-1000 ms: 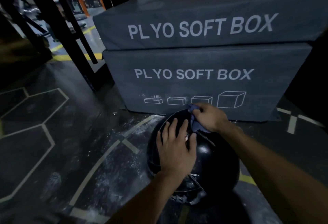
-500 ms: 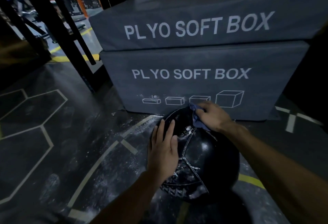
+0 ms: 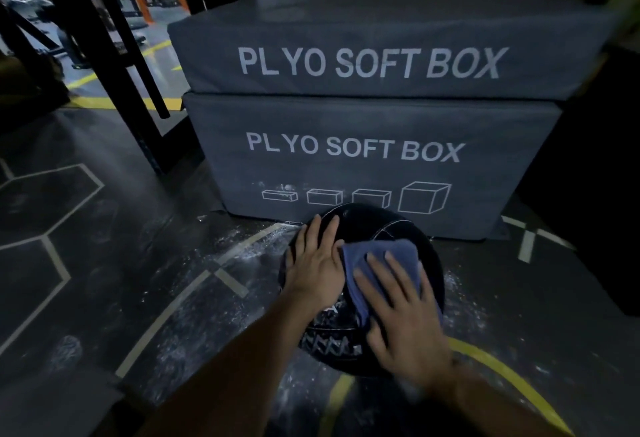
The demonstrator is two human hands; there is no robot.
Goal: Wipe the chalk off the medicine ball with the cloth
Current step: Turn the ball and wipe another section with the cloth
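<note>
Head view records a change: my right hand (image 3: pixel 401 312), half a second ago bunching the cloth (image 3: pixel 377 260) at the ball's 12 o'clock edge, now lies flat, fingers spread, pressing it across the top. My left hand (image 3: pixel 317 263) has slid to 9 o'clock, palm open, bracing. The medicine ball (image 3: pixel 377 221) sits on the floor (image 3: pixel 138 263) against the lower plyo box (image 3: pixel 346 152). I judge the stroke under way. Chalk shows at 6 o'clock; residue beneath cloth and hands is hidden.
</note>
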